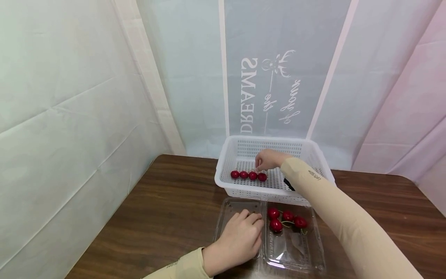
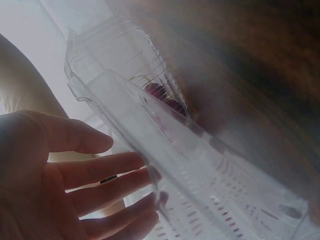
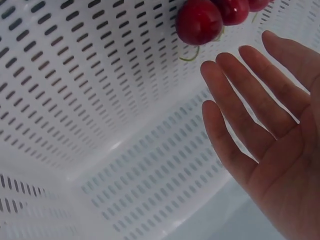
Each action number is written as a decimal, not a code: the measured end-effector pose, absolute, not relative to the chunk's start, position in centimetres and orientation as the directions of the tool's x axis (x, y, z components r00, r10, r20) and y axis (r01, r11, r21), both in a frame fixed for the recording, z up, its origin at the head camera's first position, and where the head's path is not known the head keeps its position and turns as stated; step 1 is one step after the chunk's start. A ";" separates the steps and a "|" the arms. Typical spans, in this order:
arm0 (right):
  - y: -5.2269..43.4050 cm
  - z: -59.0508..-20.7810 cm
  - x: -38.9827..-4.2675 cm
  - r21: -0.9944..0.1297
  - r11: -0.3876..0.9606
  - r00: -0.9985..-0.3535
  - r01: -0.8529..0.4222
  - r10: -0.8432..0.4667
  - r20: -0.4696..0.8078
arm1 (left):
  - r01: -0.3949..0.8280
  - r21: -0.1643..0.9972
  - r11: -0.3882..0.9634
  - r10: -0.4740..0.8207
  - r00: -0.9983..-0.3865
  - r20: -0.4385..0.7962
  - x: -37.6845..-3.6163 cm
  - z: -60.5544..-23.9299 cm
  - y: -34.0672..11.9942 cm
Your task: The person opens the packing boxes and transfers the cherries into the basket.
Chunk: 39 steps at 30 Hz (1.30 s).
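Cherries [image 1: 248,175] are lying in a row of four on the floor of a white slotted basket [image 1: 226,162], each touching the next, and the right hand [image 1: 268,159] is hanging just above the right end of that row, over the last cherry. From the head camera the hand looks drawn together over the fruit, and a thin pale stalk is showing at its fingertips, though whether it is being pinched cannot be told from there. In the right wrist view the fingers [image 3: 235,125] are lying straight and slightly spread, gripping nothing, with the nearest cherry [image 3: 199,21] sitting just beyond the fingertips and clear of them on the basket floor [image 3: 90,75]. Four more cherries [image 1: 286,219], with green stalks, are sitting in the right half of a clear plastic clamshell box [image 1: 296,252] that is lying open on the brown wooden table [image 1: 156,209], just in front of the basket. The left hand [image 1: 240,238] is resting palm down on the left half of that box, beside those cherries but apart from them. Seen from the left wrist, its fingers [image 2: 100,175] are lying straight and relaxed against the clear plastic [image 2: 130,100], curling round nothing.
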State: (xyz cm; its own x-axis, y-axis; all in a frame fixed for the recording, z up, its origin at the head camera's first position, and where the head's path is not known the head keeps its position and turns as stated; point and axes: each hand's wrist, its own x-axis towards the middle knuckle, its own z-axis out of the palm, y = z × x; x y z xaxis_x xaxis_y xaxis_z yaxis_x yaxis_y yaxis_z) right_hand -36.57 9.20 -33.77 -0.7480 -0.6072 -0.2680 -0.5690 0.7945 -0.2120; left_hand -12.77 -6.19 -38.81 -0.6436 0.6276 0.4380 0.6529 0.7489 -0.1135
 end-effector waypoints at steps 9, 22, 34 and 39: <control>9.5 -32.4 -36.0 -0.169 0.769 -0.734 -0.617 -0.639 -0.230 | 0.651 -0.113 0.750 0.621 -0.635 0.460 -12.6 -38.8 -6.1; 9.9 -30.2 -34.8 -0.169 0.736 -0.714 -0.656 -0.677 -0.179 | 0.646 -0.134 0.751 0.621 -0.623 0.477 -12.6 -38.7 -5.9; 10.3 -28.8 -33.0 -0.157 0.705 -0.691 -0.692 -0.709 -0.142 | 0.644 -0.129 0.754 0.618 -0.629 0.472 -12.6 -38.8 -6.0; 10.7 -28.5 -32.1 -0.170 0.679 -0.672 -0.714 -0.733 -0.108 | 0.647 -0.114 0.754 0.617 -0.638 0.461 -12.5 -38.7 -6.1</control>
